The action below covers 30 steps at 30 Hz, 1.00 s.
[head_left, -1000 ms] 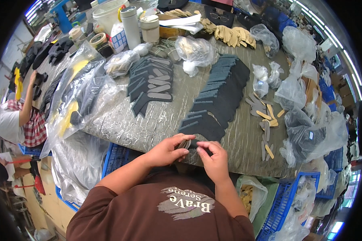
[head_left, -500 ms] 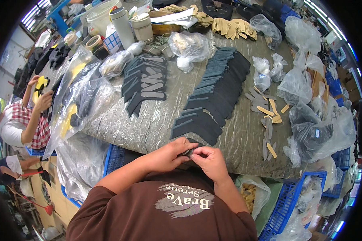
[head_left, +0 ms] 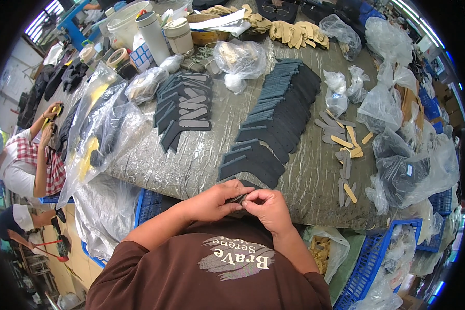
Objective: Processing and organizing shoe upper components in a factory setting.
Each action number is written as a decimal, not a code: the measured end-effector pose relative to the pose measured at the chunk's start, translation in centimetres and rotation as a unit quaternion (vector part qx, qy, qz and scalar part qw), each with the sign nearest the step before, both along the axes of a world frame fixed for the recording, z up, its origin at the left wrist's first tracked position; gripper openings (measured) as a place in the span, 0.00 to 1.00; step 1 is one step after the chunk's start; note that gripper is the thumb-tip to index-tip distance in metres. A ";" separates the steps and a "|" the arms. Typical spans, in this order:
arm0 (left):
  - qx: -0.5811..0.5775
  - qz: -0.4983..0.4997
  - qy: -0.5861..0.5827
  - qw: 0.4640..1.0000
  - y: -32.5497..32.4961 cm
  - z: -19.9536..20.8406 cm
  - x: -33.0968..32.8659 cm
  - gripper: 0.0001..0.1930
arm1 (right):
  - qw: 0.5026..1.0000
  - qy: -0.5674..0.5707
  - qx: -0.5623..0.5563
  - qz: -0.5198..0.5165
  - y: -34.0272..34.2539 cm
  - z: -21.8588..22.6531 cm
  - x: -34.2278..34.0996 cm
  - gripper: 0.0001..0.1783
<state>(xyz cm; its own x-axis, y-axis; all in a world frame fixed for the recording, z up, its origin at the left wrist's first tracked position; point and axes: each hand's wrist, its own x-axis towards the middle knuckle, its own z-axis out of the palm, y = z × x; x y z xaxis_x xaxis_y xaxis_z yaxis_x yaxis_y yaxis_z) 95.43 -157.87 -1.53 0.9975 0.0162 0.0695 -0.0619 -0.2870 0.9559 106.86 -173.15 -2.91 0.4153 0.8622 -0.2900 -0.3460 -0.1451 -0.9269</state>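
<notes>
At the table's near edge, my left hand (head_left: 216,201) and my right hand (head_left: 266,207) meet with closed, pinching fingers. Between them is a small dark, flat piece (head_left: 237,199), mostly covered by the fingers, so its full shape is hidden. Just beyond my hands begins a long overlapping row of dark, bent flat pieces (head_left: 294,113), running away toward the far side. Left of it lies a shorter group of similar dark pieces (head_left: 170,132) with grey rounded strips (head_left: 194,123) on top. Loose grey and tan strips (head_left: 350,135) are scattered to the right of the long row.
Clear plastic bags (head_left: 413,165) crowd the table's right side, and a large bag (head_left: 95,134) covers the left. Cups and a white tumbler (head_left: 153,37) stand far left. Blue crates (head_left: 369,263) sit below the table's edge. A co-worker (head_left: 31,160) handles something at the left.
My hands stay in nearly the same place, with the fingers slightly shifted around the dark piece. At the left, the co-worker's hands and the yellow-and-black item have moved.
</notes>
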 end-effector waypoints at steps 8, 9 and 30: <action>-0.448 0.149 0.126 0.873 -0.4 -0.7 -0.5 0.16 | 0.964 0.229 0.123 -0.052 0.5 -1.1 -1.0 0.03; -0.427 0.186 0.156 0.871 0.0 -0.7 -0.5 0.15 | 0.958 0.245 0.140 -0.058 0.3 -1.0 -0.8 0.05; -0.084 0.313 0.125 0.938 2.4 -1.0 -0.4 0.02 | 0.934 -0.242 0.029 -0.262 -4.4 -2.0 1.9 0.03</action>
<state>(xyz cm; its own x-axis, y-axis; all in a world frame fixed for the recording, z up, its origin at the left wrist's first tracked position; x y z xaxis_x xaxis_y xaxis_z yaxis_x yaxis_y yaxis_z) 95.05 -155.51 -2.51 0.7736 0.5939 -0.2209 0.3000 -0.0362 0.9533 108.78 -177.55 -4.87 0.8549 0.5123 0.0820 0.1063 -0.0184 -0.9942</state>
